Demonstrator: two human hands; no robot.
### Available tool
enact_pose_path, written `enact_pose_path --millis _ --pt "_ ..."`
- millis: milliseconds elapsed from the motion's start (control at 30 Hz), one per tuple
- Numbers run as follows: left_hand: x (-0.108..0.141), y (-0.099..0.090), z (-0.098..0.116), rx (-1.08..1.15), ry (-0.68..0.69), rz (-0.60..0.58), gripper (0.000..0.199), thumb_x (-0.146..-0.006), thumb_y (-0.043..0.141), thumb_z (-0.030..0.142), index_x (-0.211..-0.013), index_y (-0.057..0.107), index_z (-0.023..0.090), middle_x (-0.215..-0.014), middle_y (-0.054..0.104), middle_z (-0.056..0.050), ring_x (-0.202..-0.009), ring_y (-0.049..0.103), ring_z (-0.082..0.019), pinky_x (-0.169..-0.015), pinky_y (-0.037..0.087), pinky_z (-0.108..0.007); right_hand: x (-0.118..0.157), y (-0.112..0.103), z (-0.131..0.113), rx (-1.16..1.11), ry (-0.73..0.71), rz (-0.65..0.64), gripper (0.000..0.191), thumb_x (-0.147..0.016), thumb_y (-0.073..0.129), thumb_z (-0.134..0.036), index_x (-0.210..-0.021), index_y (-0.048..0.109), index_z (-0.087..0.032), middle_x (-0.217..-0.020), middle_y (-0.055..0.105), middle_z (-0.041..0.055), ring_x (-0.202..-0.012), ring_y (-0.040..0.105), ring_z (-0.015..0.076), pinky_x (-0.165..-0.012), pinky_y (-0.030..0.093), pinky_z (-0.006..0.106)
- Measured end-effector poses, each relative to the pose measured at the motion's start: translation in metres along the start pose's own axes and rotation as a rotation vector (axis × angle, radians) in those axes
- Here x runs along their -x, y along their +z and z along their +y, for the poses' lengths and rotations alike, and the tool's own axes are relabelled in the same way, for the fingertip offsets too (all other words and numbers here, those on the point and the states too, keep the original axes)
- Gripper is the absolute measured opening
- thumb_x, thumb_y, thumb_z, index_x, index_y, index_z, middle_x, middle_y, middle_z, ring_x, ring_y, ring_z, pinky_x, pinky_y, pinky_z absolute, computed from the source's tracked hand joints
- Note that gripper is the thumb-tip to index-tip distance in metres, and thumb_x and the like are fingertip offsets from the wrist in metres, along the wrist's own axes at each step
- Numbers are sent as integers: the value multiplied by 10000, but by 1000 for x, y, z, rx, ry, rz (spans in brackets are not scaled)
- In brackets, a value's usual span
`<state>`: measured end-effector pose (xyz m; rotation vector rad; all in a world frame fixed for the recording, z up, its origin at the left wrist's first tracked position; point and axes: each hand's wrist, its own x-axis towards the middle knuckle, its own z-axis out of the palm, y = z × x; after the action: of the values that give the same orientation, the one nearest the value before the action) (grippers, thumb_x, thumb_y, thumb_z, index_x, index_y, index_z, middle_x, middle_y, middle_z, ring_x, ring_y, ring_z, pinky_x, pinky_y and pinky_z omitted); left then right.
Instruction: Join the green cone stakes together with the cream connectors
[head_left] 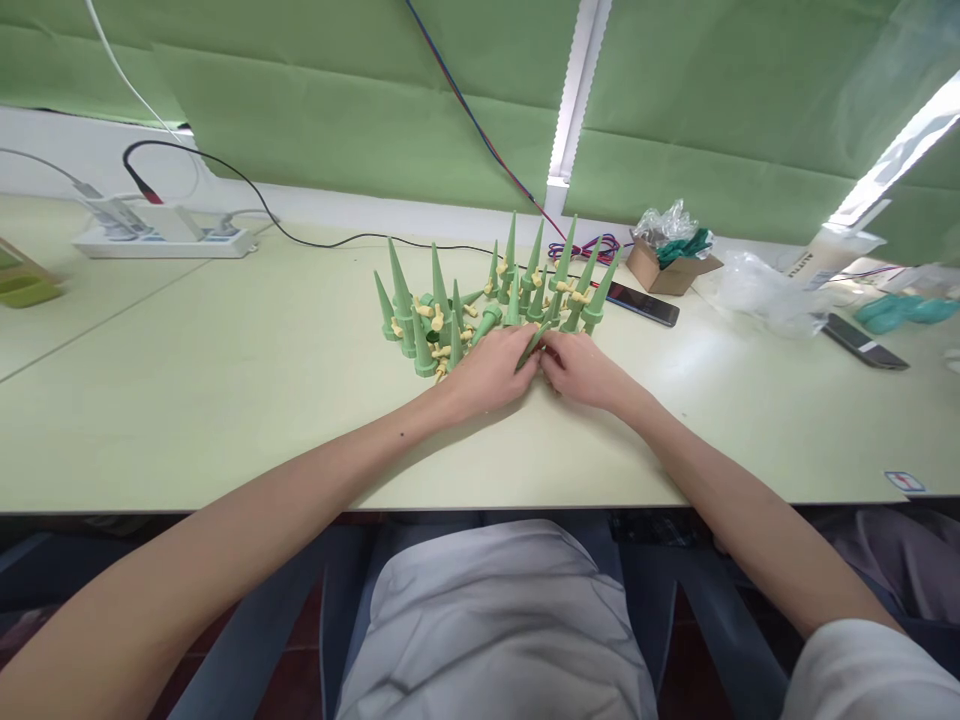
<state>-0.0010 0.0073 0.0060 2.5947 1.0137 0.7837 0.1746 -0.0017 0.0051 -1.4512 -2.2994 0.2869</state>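
One table (247, 400) bears one power strip (214, 244) and one cardboard box (675, 276). The left hand (491, 370) clasps one tilted green conical spike (533, 344); the right hand's (583, 370) grip beside it is hidden. Beyond stand over a dozen upright spikes (400, 282) with several yellow fittings (437, 319).

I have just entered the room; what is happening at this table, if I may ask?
A seated person works at a pale, smooth-topped table. The left hand holds a tilted, pointed green spike; the right hand is curled close beside it, its own hold hidden. Just beyond are many green cone-shaped spikes, most of them upright, with small cream-yellow valve-like pieces among them.
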Motion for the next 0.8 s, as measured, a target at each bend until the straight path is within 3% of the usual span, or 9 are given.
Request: enact_pose_path --millis 333,800 --pt "0 3 -2 -16 6 5 144 -955 447 186 -812 454 198 -829 606 -49 -708 519 -181 -626 364 -310 1 3 4 -3 -58 55 170 -846 420 -96 -761 502 -218 -620 608 36 -557 487 190 -604 356 307" --pt "-1 2 -1 -70 10 -3 118 -958 462 173 -852 511 188 -856 632 -54 -728 556 -187 -643 383 -316 3 -2 0 37 -6 1 158 -854 414 -112 -794 529 -201 -713 656 73 -620 523 209 -635 361 309"
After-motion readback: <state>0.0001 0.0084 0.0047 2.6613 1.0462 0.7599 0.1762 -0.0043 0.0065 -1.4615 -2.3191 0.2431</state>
